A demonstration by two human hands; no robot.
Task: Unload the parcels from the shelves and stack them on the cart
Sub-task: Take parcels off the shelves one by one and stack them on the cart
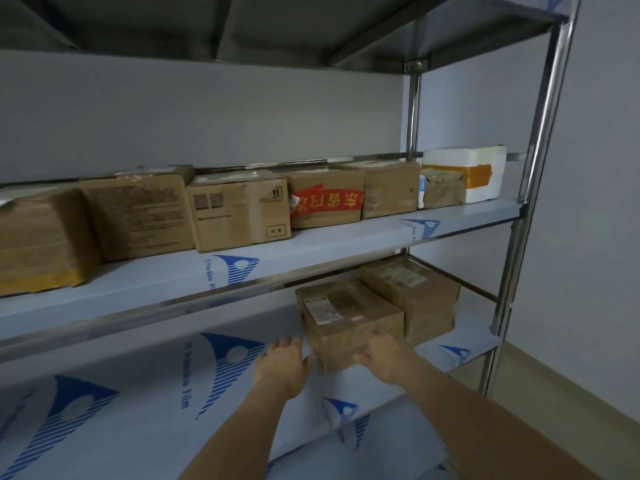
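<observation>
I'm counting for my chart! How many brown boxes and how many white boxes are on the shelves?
Brown cardboard boxes on the upper shelf: 6, from the left one to the small one
Brown cardboard boxes on the lower shelf: 2, the near one and the far one
White foam boxes: 1
Total: 9

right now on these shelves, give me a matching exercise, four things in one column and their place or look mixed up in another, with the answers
Things:
1. white foam box
2. box with red tape
3. right hand
4. left hand

Places or looks:
A. middle of the upper row of parcels
B. on the front face of the lower-shelf parcel
C. far right of the upper row, with an orange band
D. at that parcel's left edge, palm down on the shelf

Pairs: 1-C, 2-A, 3-B, 4-D
</observation>
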